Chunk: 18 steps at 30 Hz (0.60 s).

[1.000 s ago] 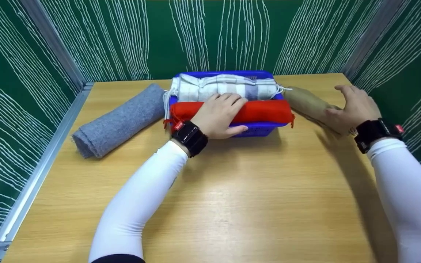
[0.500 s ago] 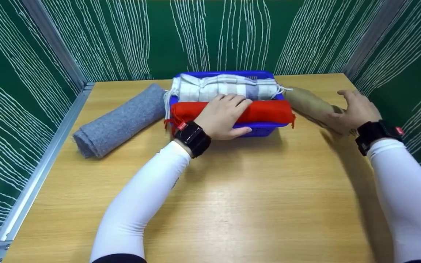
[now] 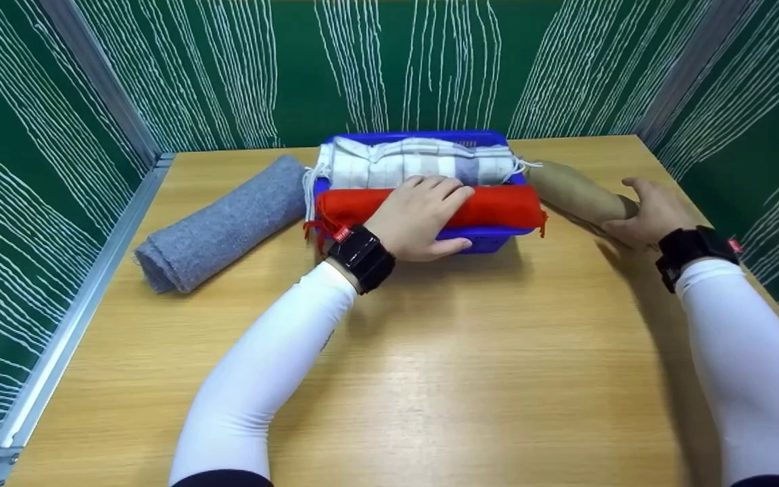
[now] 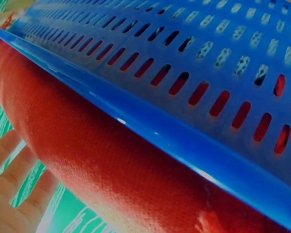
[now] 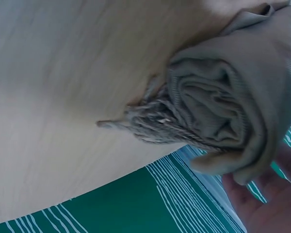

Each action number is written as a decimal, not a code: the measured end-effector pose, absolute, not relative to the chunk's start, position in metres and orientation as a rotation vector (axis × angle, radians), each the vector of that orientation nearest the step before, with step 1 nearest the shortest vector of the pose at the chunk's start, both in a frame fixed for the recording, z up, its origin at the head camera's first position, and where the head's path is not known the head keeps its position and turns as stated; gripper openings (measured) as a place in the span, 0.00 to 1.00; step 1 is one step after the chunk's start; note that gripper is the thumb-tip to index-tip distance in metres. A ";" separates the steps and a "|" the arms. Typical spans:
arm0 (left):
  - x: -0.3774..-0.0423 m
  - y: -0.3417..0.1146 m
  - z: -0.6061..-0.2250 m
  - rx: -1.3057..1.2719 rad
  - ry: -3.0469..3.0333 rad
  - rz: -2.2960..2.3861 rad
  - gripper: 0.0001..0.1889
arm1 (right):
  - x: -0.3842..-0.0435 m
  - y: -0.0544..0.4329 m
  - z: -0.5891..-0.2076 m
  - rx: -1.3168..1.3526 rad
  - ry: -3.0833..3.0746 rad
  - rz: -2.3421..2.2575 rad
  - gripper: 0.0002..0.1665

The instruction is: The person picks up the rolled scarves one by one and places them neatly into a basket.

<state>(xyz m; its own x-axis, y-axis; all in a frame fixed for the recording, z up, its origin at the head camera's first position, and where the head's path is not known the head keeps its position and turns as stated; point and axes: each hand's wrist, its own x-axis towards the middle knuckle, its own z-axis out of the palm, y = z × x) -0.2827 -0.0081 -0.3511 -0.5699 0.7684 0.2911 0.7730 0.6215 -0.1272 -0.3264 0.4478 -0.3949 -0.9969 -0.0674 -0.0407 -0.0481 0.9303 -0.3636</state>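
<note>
My left hand (image 3: pixel 420 220) rests on a rolled red fringed scarf (image 3: pixel 501 205), fingers lying over its top and thumb out toward the basket's front. That scarf sits along the near side of a blue perforated basket (image 3: pixel 481 242). Behind it in the basket lies a white checked scarf (image 3: pixel 423 164), also rolled, its tassels hanging over the ends. To the right, my right hand (image 3: pixel 660 215) is at the near end of a rolled olive-tan scarf (image 3: pixel 575 193), thumb and fingers spread around it. The right wrist view shows this scarf's coiled end (image 5: pixel 213 107) and tassels; whether the fingers press it is unclear.
A rolled grey felt-like cloth (image 3: pixel 227 226) lies slantwise on the wooden table (image 3: pixel 430 379), left of the basket. Green walls with white streaks (image 3: pixel 430 67) enclose the back and sides. A metal rail (image 3: pixel 85 297) runs along the left edge.
My left hand has slid slightly right along the red scarf. My right hand has come down and in, closer to the olive-tan scarf's near end. The rolls and basket have stayed put.
</note>
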 end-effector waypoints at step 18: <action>-0.282 -0.002 -0.352 -1.266 -2.528 0.036 0.40 | -0.334 0.456 -0.410 0.001 2.937 -0.523 0.72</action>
<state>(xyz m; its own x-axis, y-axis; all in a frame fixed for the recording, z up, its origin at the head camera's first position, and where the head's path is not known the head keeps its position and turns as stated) -0.2824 -0.0024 -0.3519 -0.5602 0.7849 0.2648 0.7769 0.6087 -0.1607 -0.3341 0.4556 -0.4097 -0.9874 -0.0271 -0.1557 0.0283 0.9388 -0.3432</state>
